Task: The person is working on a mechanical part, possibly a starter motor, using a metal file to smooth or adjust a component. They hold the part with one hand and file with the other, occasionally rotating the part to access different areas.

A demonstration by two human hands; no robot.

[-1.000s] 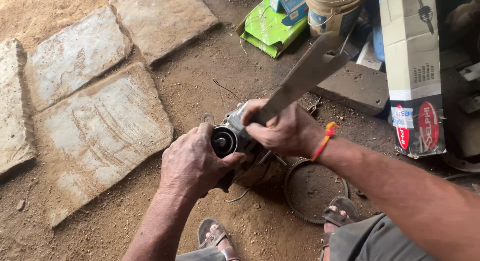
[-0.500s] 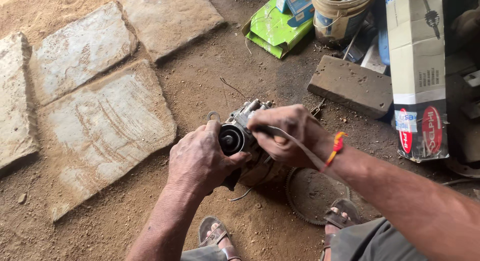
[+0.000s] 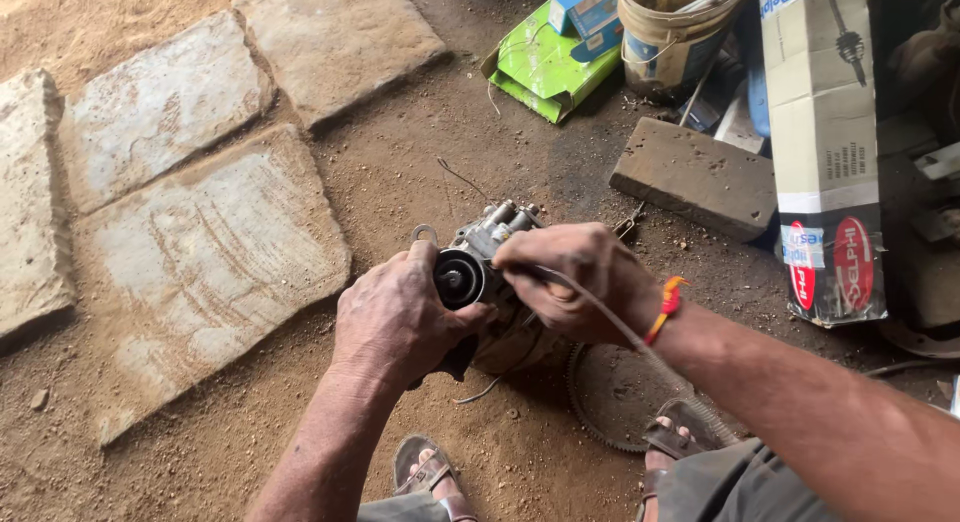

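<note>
A grey metal engine part with a black round pulley on its near end rests on the dirt floor. My left hand grips its left side, thumb next to the pulley. My right hand lies over the top of the part and is closed on a long, thin metal tool. The tool runs from my fingers back along my forearm toward my lap. An orange thread band is on my right wrist.
A toothed metal ring lies on the ground under my right arm, by my sandalled feet. A brick, a green box, a bucket and a tall cardboard box stand at the back right. Stone slabs cover the left.
The long tool, which pointed up and to the right a second ago, has swung down and now points back toward my body. My left hand has stayed on the part.
</note>
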